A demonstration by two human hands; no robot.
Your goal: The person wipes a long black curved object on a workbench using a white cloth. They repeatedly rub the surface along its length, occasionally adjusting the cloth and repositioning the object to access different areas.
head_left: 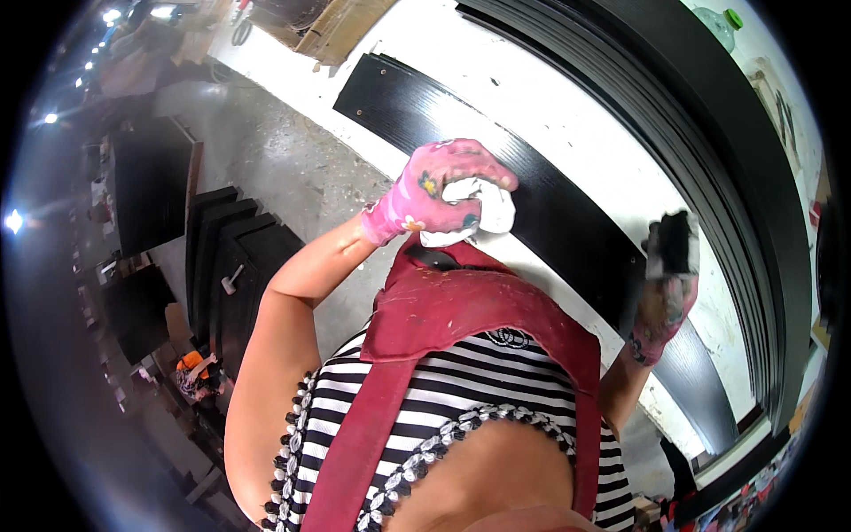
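My left hand [443,188], in a pink flowered glove, is closed round a crumpled white cloth [493,206]. It is over the near edge of a long black wood-grained board [541,199], which lies slantwise across the white worktop. My right hand [665,306], in a stained pink glove, is closed on a grey pad with a black face [675,244]; whether this is a sponge or a folded cloth I cannot tell. That hand is over the board's right part and hides some of it.
Long black grooved mouldings [674,124] are stacked along the worktop's far side. A green-capped clear bottle [718,28] stands beyond them. A cardboard box [341,31] sits at the back left. Black panels [244,266] lean below on the left, with a mallet [232,280] on them.
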